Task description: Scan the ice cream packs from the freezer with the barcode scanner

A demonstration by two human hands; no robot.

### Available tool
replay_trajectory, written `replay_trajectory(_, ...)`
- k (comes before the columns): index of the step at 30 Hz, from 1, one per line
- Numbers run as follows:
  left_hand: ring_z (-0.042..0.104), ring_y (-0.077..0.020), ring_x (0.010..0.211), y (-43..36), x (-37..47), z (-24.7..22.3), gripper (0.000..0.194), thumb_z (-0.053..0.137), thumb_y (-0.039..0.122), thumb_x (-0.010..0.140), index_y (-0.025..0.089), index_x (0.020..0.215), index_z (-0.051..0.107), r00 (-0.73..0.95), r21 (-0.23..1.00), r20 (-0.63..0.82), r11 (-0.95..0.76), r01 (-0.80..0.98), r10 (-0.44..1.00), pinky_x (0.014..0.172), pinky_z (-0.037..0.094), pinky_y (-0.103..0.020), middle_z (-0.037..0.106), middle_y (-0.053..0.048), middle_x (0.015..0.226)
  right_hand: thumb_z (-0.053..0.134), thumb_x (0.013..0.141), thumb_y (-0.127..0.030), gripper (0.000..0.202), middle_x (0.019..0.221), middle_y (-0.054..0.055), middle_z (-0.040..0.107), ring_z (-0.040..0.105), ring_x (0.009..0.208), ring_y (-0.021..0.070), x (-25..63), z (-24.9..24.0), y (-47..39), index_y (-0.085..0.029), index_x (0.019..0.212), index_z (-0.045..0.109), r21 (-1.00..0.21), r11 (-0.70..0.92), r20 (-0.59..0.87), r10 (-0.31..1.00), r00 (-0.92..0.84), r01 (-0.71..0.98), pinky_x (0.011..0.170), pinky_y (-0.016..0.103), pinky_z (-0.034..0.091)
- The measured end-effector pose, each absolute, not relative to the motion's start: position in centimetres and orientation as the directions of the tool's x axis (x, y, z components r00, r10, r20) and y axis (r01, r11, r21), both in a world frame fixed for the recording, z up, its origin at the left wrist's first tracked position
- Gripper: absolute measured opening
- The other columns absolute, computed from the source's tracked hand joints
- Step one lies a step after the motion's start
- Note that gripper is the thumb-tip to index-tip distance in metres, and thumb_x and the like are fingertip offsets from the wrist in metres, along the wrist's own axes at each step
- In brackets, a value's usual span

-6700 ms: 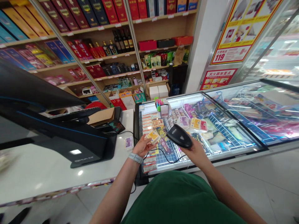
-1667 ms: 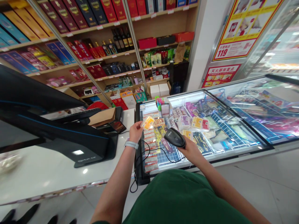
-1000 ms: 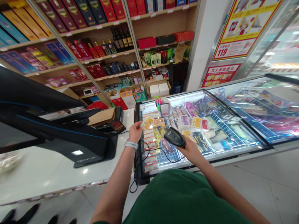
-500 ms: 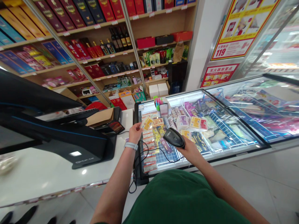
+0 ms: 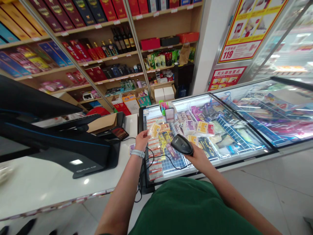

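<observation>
My left hand, with a watch on the wrist, pinches the edge of a yellow-and-clear packet above the left end of the glass-topped freezer. My right hand is wrapped round a black barcode scanner, whose head points left toward the packet. The scanner's black cable loops over the glass. Beyond the scanner, a purple-labelled packet and a yellow-and-red pair of packets lie on the freezer. Another yellow packet is partly hidden by the scanner.
At the left, a black monitor and stand occupy the white counter. A purple-labelled packet lies beside my left wrist. An open brown box is behind the stand. Stocked shelves rise beyond the freezer.
The view has shifted slightly, uncovering more of the purple-labelled packet by my left wrist. My left hand still holds the yellow packet, now tilted slightly differently; my right hand keeps the scanner.
</observation>
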State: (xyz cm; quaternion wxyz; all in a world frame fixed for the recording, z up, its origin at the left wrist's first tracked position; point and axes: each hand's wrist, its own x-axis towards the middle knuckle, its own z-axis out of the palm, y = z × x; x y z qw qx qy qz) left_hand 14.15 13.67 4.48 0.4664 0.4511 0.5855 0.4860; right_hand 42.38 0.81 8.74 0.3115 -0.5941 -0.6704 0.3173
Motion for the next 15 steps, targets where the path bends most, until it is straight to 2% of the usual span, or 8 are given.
replay_trajectory(6,0.061,-0.0113,0.064,12.5,15.5,3.5,0.044,0.073,0.015,0.051,0.013,0.094,0.065,-0.144,0.942,-0.334,0.326,-0.075,0.932,0.060,0.044,-0.023,0.069,-0.002,0.076,0.059,0.080,-0.031,0.039,0.108,0.011,0.068,0.063,0.101,0.0273,42.5,8.3,0.5,-0.019,0.117,0.054,-0.789,0.087,0.035,0.995,-0.097,0.608,0.083,0.037,0.048)
replay_trajectory(10,0.065,-0.0121,0.067,11.4,16.8,2.2,0.044,0.076,0.015,0.051,0.014,0.092,0.062,-0.043,0.872,-0.465,0.449,-0.194,0.885,0.063,0.044,-0.023,0.070,-0.003,0.078,0.060,0.079,-0.029,0.038,0.105,0.010,0.067,0.063,0.099,0.0269,42.5,7.8,0.4,-0.019,0.115,0.055,-0.779,0.097,0.038,0.993,-0.108,0.619,0.082,0.036,0.048)
replay_trajectory(15,0.066,-0.0138,0.069,10.4,18.7,0.5,0.043,0.080,0.016,0.051,0.016,0.088,0.059,0.021,0.816,-0.545,0.537,-0.216,0.838,0.068,0.045,-0.026,0.070,-0.004,0.077,0.061,0.079,-0.027,0.032,0.097,0.008,0.068,0.064,0.092,0.0254,42.4,7.8,0.0,-0.020,0.110,0.056,-0.771,0.096,0.026,0.993,-0.119,0.630,0.078,0.034,0.048)
